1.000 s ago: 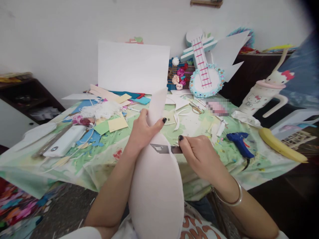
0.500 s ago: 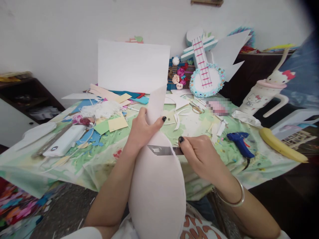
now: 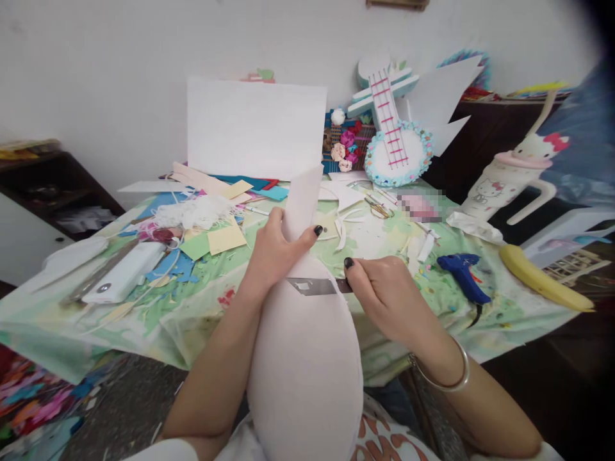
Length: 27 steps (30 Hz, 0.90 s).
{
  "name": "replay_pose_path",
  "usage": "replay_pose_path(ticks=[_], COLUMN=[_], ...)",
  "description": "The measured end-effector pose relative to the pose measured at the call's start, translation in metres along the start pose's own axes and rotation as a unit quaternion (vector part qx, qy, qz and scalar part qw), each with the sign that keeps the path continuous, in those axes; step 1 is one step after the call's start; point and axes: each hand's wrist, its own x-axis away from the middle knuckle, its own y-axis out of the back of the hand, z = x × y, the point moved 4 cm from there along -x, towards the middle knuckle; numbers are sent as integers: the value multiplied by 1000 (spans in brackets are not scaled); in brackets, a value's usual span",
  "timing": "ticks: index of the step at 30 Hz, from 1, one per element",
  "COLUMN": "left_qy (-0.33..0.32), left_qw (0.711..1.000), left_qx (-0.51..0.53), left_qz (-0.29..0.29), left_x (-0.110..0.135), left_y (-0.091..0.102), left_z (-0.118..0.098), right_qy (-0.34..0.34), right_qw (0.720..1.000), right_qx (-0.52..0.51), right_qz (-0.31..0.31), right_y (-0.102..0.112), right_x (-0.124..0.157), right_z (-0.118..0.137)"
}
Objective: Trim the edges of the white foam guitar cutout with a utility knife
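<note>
A large pale pink foam piece with a rounded body and a narrow upper neck stands upright between my arms. My left hand is closed round the neck, thumb across its front. My right hand grips a utility knife; its metal blade lies flat across the foam just below my left hand, at the foam's right edge. A silver bangle circles my right wrist.
The table has a green paint-stained cloth littered with coloured paper scraps. On it lie a white power bank, a blue glue gun, scissors, a banana and a white sheet propped against the wall. A foam guitar craft stands behind.
The blade slid slightly left and back right across the foam. My right hand edged up a little. My left hand kept its hold.
</note>
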Motion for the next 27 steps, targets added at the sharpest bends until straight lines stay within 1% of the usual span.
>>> replay_pose_path(ticks=[4, 9, 16, 22, 27], left_qy=[2, 0, -3, -24, -27], left_qw=[1000, 1000, 1000, 1000, 1000], left_qx=[19, 15, 5, -1, 4], left_qz=[3, -1, -2, 10, 2], left_x=[0, 2, 2, 2, 2], left_y=[2, 3, -1, -5, -4], left_z=[1, -1, -5, -9, -7], right_qy=[-9, -24, -11, -9, -14], right_qw=[1000, 1000, 1000, 1000, 1000], right_qx=[5, 2, 0, -1, -17], right_qz=[1, 10, 8, 16, 22], right_y=[-3, -5, -2, -1, -5], right_x=[3, 4, 1, -5, -4], right_z=[-8, -17, -11, -4, -9])
